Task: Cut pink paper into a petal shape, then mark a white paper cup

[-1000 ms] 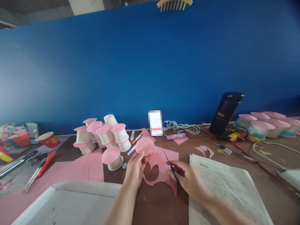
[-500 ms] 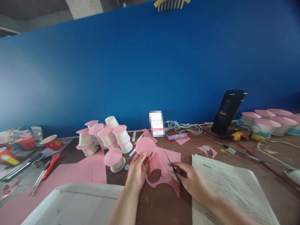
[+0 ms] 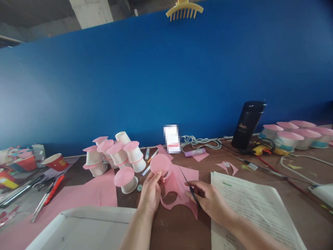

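Note:
My left hand (image 3: 151, 189) pinches a round disc of pink paper (image 3: 160, 164) between thumb and fingers, held up above the table. My right hand (image 3: 208, 198) grips a slim pointed tool with a black handle (image 3: 191, 191), its thin tip pointing up and away. I cannot tell whether it is a knife or scissors seen edge-on. Between the hands lies a pink paper sheet (image 3: 191, 201) with a round hole and curved cut-outs along its edge. Left of my left hand stands a white paper cup (image 3: 130, 185) topped by a pink disc (image 3: 124, 176).
Stacked cups (image 3: 117, 154) with pink discs stand at the back left, more cups (image 3: 288, 140) at the far right. A black flask (image 3: 247, 125), coiled cable (image 3: 199, 141) and glue stick (image 3: 195, 152) sit behind. Printed papers (image 3: 241, 205) lie right, a white tray (image 3: 91, 229) front left.
The view has shifted slightly, so the table's things appear a little further left. Both hands keep their holds, and the disc and tool have barely moved.

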`<state>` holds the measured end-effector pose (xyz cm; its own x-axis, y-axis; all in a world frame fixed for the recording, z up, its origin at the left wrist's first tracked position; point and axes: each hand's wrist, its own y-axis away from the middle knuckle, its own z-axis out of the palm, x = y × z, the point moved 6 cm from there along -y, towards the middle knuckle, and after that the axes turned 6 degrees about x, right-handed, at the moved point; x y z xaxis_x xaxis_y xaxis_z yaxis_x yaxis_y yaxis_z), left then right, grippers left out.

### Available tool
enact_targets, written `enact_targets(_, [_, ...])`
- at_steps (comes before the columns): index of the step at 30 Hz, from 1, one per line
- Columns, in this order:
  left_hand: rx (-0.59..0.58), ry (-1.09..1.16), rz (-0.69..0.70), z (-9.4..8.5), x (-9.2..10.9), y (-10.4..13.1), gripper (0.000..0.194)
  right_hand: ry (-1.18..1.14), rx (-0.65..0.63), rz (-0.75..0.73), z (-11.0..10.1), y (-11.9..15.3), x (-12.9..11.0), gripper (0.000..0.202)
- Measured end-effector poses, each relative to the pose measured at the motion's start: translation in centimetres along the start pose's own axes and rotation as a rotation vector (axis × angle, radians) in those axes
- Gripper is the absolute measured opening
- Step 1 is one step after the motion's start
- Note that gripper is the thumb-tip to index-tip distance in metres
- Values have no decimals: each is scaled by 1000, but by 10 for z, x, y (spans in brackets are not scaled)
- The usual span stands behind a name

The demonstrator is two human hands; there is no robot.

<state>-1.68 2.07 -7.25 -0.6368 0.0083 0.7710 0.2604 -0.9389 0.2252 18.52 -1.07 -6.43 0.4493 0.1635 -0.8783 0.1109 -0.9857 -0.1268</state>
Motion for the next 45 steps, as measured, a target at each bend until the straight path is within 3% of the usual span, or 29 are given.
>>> enact_targets(26, [40,-49,-4,3,2,5,30,25,-28,-48,3,1,-5,37])
enact_targets(45, [0,-68,40,5,2,8,28,-32,-44,-93,6,6,-11,36])
